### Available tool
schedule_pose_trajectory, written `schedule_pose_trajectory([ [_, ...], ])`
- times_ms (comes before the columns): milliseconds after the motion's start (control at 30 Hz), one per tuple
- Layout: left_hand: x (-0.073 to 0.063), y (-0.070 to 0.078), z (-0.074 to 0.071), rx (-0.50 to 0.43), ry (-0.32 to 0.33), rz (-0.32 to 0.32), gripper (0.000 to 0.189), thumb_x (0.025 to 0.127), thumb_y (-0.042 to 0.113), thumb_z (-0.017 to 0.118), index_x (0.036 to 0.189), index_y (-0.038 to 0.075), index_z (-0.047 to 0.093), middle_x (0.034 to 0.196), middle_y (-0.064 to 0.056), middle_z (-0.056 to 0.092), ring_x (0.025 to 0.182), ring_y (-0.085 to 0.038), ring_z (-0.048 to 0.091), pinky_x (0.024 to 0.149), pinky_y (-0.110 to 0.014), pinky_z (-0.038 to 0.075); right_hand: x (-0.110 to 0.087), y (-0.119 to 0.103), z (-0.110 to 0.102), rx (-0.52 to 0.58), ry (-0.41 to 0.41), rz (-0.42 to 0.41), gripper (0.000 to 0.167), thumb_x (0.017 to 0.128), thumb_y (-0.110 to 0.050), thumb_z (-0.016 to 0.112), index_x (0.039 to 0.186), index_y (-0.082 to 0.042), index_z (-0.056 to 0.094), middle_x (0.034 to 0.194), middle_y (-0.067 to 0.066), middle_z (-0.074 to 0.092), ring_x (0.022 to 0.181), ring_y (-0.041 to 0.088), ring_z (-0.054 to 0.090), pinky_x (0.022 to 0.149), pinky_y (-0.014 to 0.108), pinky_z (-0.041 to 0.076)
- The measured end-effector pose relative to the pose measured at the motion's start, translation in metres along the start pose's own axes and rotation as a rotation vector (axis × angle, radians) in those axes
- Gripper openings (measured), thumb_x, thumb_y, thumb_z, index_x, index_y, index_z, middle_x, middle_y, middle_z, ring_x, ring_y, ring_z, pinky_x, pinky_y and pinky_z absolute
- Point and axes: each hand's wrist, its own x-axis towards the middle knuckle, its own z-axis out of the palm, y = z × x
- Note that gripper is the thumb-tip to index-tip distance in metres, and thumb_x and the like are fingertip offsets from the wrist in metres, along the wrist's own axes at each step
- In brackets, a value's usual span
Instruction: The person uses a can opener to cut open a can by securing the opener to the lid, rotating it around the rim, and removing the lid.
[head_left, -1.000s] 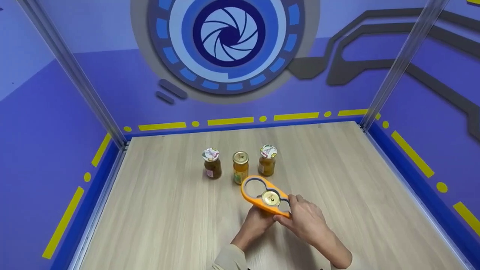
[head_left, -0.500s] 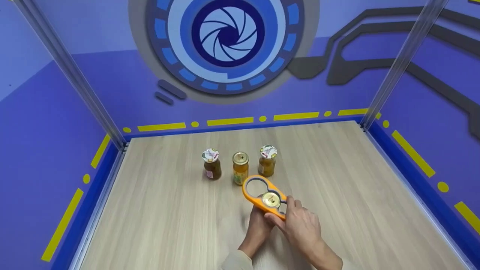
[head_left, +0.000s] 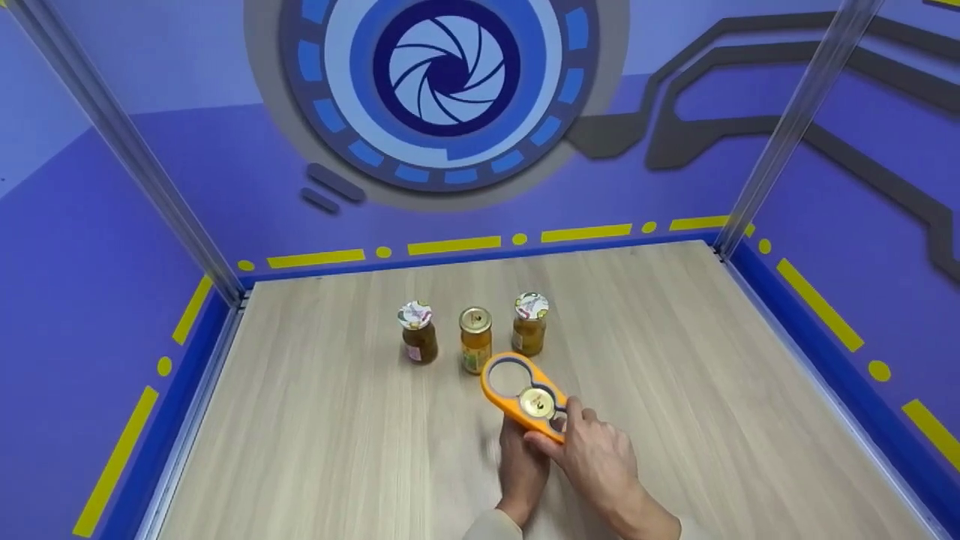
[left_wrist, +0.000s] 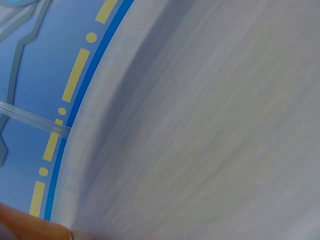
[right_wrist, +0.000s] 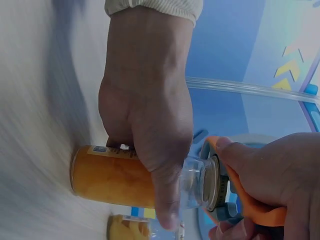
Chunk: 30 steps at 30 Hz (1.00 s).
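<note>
Held jar (right_wrist: 112, 175): one, orange contents, above the near middle of the tabletop (head_left: 337, 435); long axis roughly upright, lid (head_left: 537, 403) uppermost. Base touching the tabletop or not: cannot tell.

Opener (head_left: 510, 410): one, orange, around the lid, crosswise to the jar's axis; large loop toward far left, handle end toward near right.

Left hand (head_left: 523, 465): below the opener, nearer the jar's body; fingers wrapped on it.

Right hand (head_left: 600, 454): just right of the lid; thumb and fingers clamped on the handle end.

Standing jars: left (head_left: 420, 341), middle (head_left: 475, 349), right (head_left: 529, 330); all farther off.

Views: head shows the lid within the opener, the jar's body hidden; right wrist shows body and glass neck; left wrist, mostly blurred tabletop and wall (left_wrist: 30, 75), neither jar nor opener.
</note>
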Motion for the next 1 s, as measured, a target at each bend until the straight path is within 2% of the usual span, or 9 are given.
schedule_pose_trajectory([
  [100,0.005,-0.003,-0.001,-0.085,-0.023,0.005,0.049,0.096,0.019,0.075,0.138,0.013,0.051,0.136,0.002,0.062,0.123,-0.012,0.061,0.107,-0.036,0.048,0.0,0.002,0.001,0.004,0.023,-0.027,0.077,0.082,-0.077,0.065,0.104,-0.004,0.057,0.063,0.005,0.049,0.042,0.018,0.045,0.037,0.035,0.045],
  [267,0.012,-0.006,-0.002,-0.133,-0.024,0.068,0.042,0.092,0.016,0.078,0.129,0.01,0.058,0.12,0.004,0.069,0.11,-0.01,0.066,0.098,-0.032,0.053,0.002,0.007,0.004,0.016,0.09,-0.082,0.075,0.083,-0.074,0.067,0.104,-0.003,0.057,0.061,0.005,0.049,0.041,0.021,0.049,0.038,0.037,0.046],
  [367,0.014,-0.006,-0.002,-0.128,-0.011,0.09,0.041,0.091,0.016,0.08,0.125,0.006,0.059,0.115,0.001,0.07,0.106,-0.013,0.068,0.095,-0.031,0.055,0.004,0.01,0.006,0.018,0.116,-0.116,0.075,0.083,-0.072,0.068,0.105,-0.002,0.058,0.06,0.004,0.048,0.042,0.023,0.051,0.038,0.037,0.046],
  [500,0.017,-0.007,-0.005,-0.075,-0.031,0.095,0.041,0.09,0.008,0.079,0.125,0.003,0.059,0.12,-0.002,0.069,0.111,-0.015,0.067,0.097,-0.032,0.054,0.008,0.015,0.005,0.034,0.064,-0.137,0.076,0.084,-0.075,0.065,0.109,-0.004,0.058,0.063,0.004,0.052,0.043,0.019,0.048,0.039,0.035,0.046],
  [600,0.022,-0.008,-0.013,-0.082,-0.116,0.119,0.047,0.084,-0.003,0.076,0.127,0.003,0.058,0.122,-0.003,0.068,0.114,-0.017,0.065,0.101,-0.034,0.052,0.013,0.021,0.004,0.049,0.009,-0.161,0.076,0.083,-0.077,0.063,0.111,-0.006,0.059,0.068,0.004,0.058,0.045,0.014,0.044,0.041,0.031,0.046],
  [667,0.027,-0.01,-0.02,-0.11,-0.206,0.112,0.05,0.085,0.0,0.077,0.131,0.005,0.058,0.126,-0.002,0.067,0.118,-0.016,0.063,0.105,-0.035,0.05,0.018,0.026,0.003,0.057,-0.018,-0.19,0.075,0.082,-0.077,0.063,0.112,-0.008,0.059,0.069,0.002,0.058,0.047,0.012,0.042,0.042,0.03,0.045],
  [833,0.042,-0.013,-0.042,-0.146,-0.443,-0.011,0.065,0.088,0.03,0.083,0.143,0.013,0.053,0.138,0.002,0.06,0.129,-0.017,0.056,0.115,-0.046,0.039,0.033,0.038,0.003,0.092,-0.081,-0.293,0.074,0.082,-0.079,0.062,0.112,-0.012,0.059,0.068,-0.004,0.052,0.049,0.01,0.041,0.043,0.03,0.042],
  [933,0.05,-0.014,-0.054,-0.133,-0.543,-0.074,0.072,0.087,0.034,0.084,0.148,0.015,0.05,0.143,0.001,0.056,0.132,-0.02,0.052,0.117,-0.052,0.034,0.045,0.045,0.005,0.126,-0.102,-0.396,0.072,0.083,-0.078,0.062,0.114,-0.013,0.059,0.072,-0.005,0.057,0.05,0.007,0.045,0.044,0.028,0.042],
  [1000,0.056,-0.014,-0.062,-0.116,-0.614,-0.072,0.074,0.088,0.035,0.084,0.149,0.016,0.049,0.145,0.001,0.055,0.133,-0.02,0.051,0.118,-0.053,0.032,0.055,0.05,0.007,0.157,-0.092,-0.487,0.071,0.083,-0.076,0.064,0.115,-0.012,0.06,0.076,-0.003,0.064,0.051,0.006,0.048,0.046,0.027,0.043],
])
